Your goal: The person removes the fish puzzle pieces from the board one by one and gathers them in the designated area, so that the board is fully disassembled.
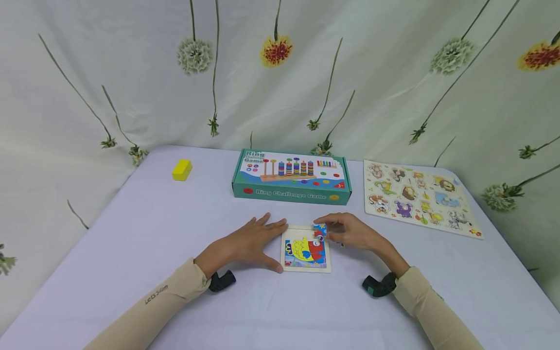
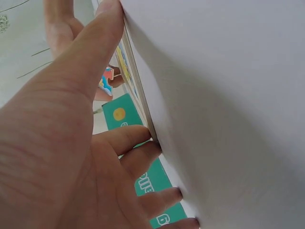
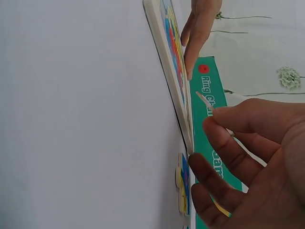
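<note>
The left hand (image 1: 249,244), fingers spread, touches the left edge of the tray (image 1: 295,234); the right hand (image 1: 353,231) pinches a piece (image 1: 321,228) over its far right corner; matching edges before pressing seems wise.

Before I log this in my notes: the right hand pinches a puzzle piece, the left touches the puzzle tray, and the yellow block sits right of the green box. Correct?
No: the yellow block sits left of the green box, as the head view shows. The right hand does pinch a puzzle piece, and the left hand touches the puzzle tray.
</note>
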The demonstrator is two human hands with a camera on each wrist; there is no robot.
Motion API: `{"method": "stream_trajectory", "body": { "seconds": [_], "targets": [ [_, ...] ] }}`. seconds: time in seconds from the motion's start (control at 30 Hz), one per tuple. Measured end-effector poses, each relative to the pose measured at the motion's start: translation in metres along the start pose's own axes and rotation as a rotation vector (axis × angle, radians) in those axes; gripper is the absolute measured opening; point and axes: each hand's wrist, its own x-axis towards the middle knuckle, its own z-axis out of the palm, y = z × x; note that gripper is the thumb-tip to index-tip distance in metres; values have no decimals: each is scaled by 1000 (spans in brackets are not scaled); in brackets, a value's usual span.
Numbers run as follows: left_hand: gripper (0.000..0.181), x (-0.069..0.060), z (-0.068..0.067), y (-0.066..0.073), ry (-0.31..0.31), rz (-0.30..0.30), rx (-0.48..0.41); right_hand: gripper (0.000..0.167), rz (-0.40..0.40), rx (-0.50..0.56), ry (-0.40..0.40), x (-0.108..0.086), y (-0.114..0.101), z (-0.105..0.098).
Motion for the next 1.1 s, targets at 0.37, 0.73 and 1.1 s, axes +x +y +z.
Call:
{"method": "stream_trajectory", "body": {
  "seconds": [0.37, 0.73, 1.1],
  "targets": [
    [101, -1, -1, 2, -3, 4, -13, 39, -9, -5, 25, -5, 6, -11],
    [102, 0, 0, 1, 1, 2, -10, 38, 9, 46, 51, -14, 8, -17],
    [102, 0, -1, -1, -1, 23, -13, 33, 56, 74, 87, -27, 16, -27]
  ]
}}
